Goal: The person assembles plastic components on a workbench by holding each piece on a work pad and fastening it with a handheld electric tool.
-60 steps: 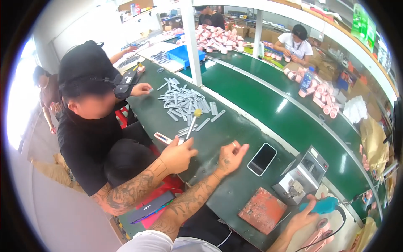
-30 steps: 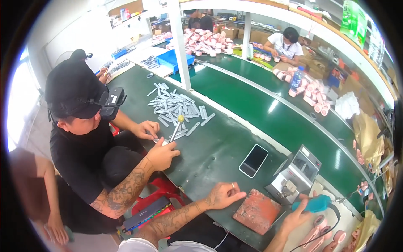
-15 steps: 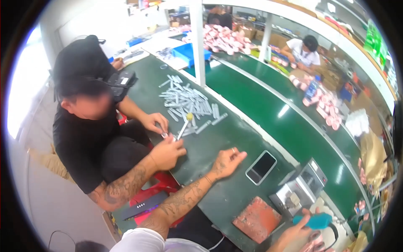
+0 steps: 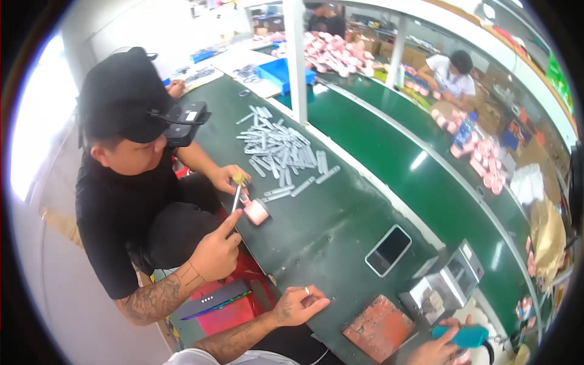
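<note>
My left hand (image 4: 300, 306) lies at the near edge of the green bench, its fingers loosely curled together and nothing visible in them. At the lower right, my right hand (image 4: 439, 351) is closed round a teal hand tool (image 4: 465, 336) with a black cable; its exact kind is unclear. A reddish, worn square block (image 4: 378, 328) sits between my hands. Beside the tool stands a small grey metal machine (image 4: 431, 297). To the left, a co-worker in black holds a small hammer-like tool (image 4: 238, 193) with a yellowish head, by a pink cup-shaped part (image 4: 256, 212).
A phone (image 4: 388, 250) lies on the bench (image 4: 316, 243). Farther off is a pile of grey strip-like parts (image 4: 280, 146). A white post (image 4: 295, 67) rises beside a blue tray (image 4: 283, 74). Beyond runs a green conveyor (image 4: 389, 155), with pink parts (image 4: 483, 158) along its far side.
My left hand has drawn back toward me, to the near bench edge. The co-worker's tool has moved left, and the pink part now shows on the bench edge. My right hand stays at the teal tool.
</note>
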Demonstrator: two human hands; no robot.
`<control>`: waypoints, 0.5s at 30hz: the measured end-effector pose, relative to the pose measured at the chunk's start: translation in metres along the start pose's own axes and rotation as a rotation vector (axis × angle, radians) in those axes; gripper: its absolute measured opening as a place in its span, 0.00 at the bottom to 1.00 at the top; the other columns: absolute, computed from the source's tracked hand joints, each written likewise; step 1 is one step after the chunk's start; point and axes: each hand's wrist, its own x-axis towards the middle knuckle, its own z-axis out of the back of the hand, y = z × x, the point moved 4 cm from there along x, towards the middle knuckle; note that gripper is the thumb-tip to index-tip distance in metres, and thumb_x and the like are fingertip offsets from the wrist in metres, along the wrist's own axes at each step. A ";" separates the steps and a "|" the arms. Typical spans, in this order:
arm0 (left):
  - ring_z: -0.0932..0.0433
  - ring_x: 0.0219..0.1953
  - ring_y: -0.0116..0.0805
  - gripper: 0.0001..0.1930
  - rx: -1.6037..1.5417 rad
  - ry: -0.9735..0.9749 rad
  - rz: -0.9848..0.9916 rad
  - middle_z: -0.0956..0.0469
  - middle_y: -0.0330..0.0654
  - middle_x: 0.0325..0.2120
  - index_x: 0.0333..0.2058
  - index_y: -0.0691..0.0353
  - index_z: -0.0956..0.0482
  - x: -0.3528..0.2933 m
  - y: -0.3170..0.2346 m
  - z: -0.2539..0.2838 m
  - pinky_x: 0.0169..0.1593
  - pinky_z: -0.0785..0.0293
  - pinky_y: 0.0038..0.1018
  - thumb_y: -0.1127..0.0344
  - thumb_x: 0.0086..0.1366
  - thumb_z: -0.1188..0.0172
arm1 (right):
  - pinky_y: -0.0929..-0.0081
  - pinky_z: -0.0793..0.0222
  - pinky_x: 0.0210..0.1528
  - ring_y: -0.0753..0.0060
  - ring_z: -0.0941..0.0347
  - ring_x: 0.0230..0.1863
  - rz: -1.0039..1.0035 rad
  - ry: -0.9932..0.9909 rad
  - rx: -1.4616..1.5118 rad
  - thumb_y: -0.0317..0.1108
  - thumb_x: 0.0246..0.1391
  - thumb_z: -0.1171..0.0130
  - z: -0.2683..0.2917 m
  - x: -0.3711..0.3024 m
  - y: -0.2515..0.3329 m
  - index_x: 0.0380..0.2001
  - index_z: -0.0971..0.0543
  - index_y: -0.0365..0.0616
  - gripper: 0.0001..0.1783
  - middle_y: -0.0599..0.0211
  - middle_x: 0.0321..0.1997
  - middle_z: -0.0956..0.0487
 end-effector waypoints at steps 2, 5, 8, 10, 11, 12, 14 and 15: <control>0.26 0.19 0.28 0.07 -0.010 -0.001 -0.018 0.22 0.39 0.20 0.35 0.62 0.17 -0.004 0.008 0.005 0.26 0.30 0.26 0.64 0.66 0.32 | 0.75 0.36 0.39 0.73 0.30 0.36 0.006 0.107 -0.183 0.55 0.70 0.50 -0.001 -0.001 0.003 0.52 0.27 0.32 0.30 0.67 0.35 0.24; 0.25 0.19 0.28 0.07 0.029 -0.032 -0.110 0.22 0.39 0.19 0.34 0.60 0.16 0.008 0.000 0.002 0.25 0.29 0.27 0.64 0.65 0.32 | 0.74 0.35 0.41 0.73 0.29 0.38 0.064 0.089 0.022 0.48 0.73 0.52 0.005 -0.003 -0.042 0.51 0.26 0.36 0.23 0.67 0.37 0.24; 0.23 0.20 0.31 0.08 0.051 0.207 -0.144 0.20 0.41 0.21 0.35 0.61 0.16 0.021 -0.006 -0.017 0.27 0.27 0.28 0.63 0.65 0.31 | 0.74 0.34 0.40 0.73 0.29 0.35 0.086 0.037 0.032 0.48 0.73 0.52 0.008 -0.007 -0.015 0.48 0.25 0.36 0.22 0.67 0.35 0.24; 0.21 0.22 0.31 0.08 -0.045 0.239 -0.129 0.19 0.43 0.23 0.35 0.61 0.16 0.028 -0.003 -0.029 0.28 0.26 0.28 0.63 0.65 0.31 | 0.74 0.34 0.39 0.74 0.30 0.35 0.047 -0.002 0.031 0.45 0.71 0.48 0.015 -0.005 -0.011 0.52 0.23 0.34 0.22 0.68 0.32 0.25; 0.20 0.24 0.30 0.08 -0.110 0.191 -0.115 0.18 0.44 0.23 0.35 0.62 0.16 0.031 -0.008 -0.031 0.29 0.25 0.27 0.64 0.65 0.31 | 0.72 0.32 0.40 0.70 0.28 0.36 -0.082 -0.061 -0.078 0.39 0.67 0.45 0.020 -0.001 -0.016 0.49 0.21 0.41 0.15 0.68 0.35 0.23; 0.20 0.25 0.27 0.07 -0.133 0.098 -0.143 0.17 0.43 0.23 0.34 0.62 0.16 0.035 -0.015 -0.037 0.30 0.25 0.26 0.65 0.65 0.31 | 0.71 0.30 0.43 0.71 0.28 0.37 0.342 0.056 -0.695 0.40 0.66 0.43 0.015 -0.007 0.000 0.42 0.20 0.41 0.13 0.69 0.36 0.22; 0.24 0.24 0.23 0.04 -0.144 0.041 -0.121 0.19 0.39 0.22 0.33 0.63 0.16 0.027 -0.041 -0.037 0.28 0.27 0.24 0.70 0.64 0.32 | 0.73 0.30 0.44 0.73 0.26 0.40 -0.095 0.075 -0.196 0.40 0.64 0.39 0.008 -0.012 -0.002 0.55 0.23 0.41 0.20 0.70 0.38 0.21; 0.24 0.23 0.23 0.02 -0.125 0.063 -0.196 0.19 0.38 0.21 0.33 0.64 0.17 0.027 -0.054 -0.041 0.28 0.29 0.23 0.72 0.64 0.34 | 0.74 0.31 0.44 0.75 0.26 0.39 -0.170 0.102 0.116 0.39 0.65 0.40 0.000 -0.015 -0.004 0.60 0.26 0.41 0.23 0.71 0.37 0.21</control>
